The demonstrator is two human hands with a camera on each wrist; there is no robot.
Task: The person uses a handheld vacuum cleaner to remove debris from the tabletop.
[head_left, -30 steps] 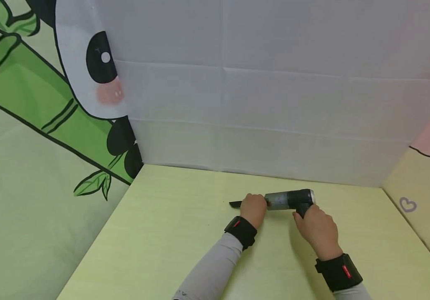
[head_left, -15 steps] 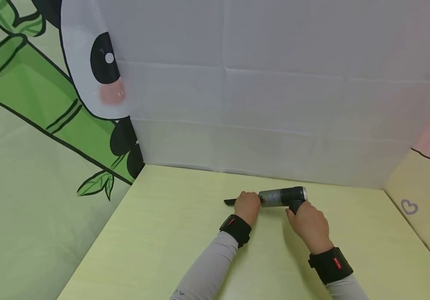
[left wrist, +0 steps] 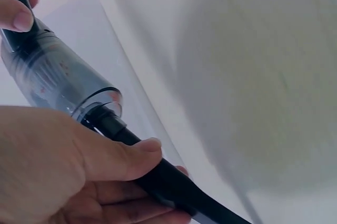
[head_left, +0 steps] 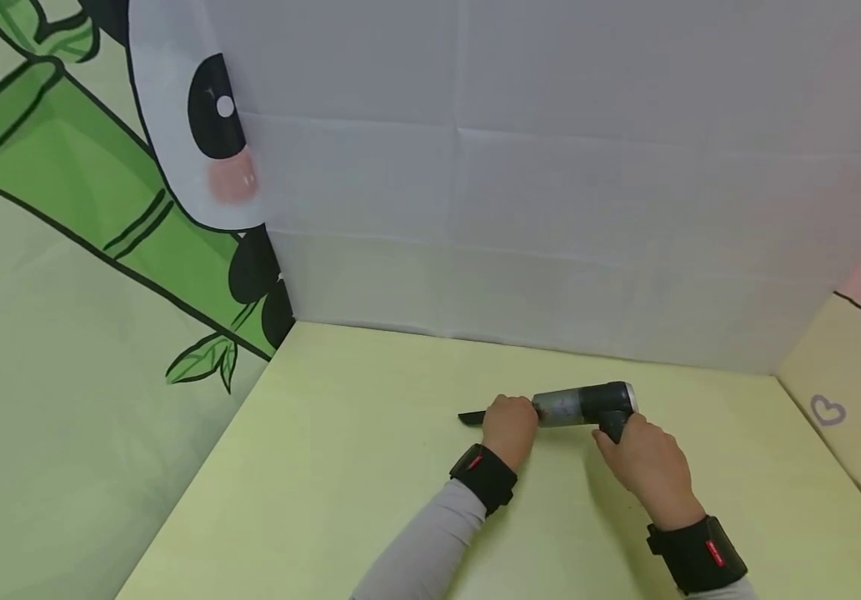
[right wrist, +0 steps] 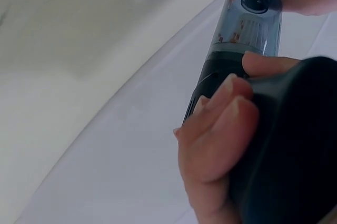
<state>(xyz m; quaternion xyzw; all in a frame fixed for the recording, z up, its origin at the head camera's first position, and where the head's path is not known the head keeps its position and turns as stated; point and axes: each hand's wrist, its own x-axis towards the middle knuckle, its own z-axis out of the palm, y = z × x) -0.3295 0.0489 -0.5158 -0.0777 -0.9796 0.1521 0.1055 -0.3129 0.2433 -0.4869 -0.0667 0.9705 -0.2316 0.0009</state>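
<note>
A handheld vacuum cleaner [head_left: 559,408] with a dark body and a clear dust cup is held above the table, roughly level. My right hand [head_left: 651,467] grips its dark handle, fingers wrapped round it in the right wrist view. The left hand [head_left: 510,429] holds the black crevice nozzle [left wrist: 168,182] just ahead of the cup, thumb on one side and fingers on the other. The nozzle's slanted tip points left. Inside the clear dust cup [right wrist: 247,23] small reddish-brown bits show.
The pale yellow table [head_left: 340,450] lies beneath both arms. A whitish cloth wall [head_left: 550,225] rises along its back edge. On the left stands a printed wall [head_left: 77,333] with bamboo, and a cream wall [head_left: 850,392] with a small heart borders the right.
The vacuum cleaner and both hands shift slightly left, then back right and a little lower in the head view. The camera view also shifts slightly. Both grips stay the same.
</note>
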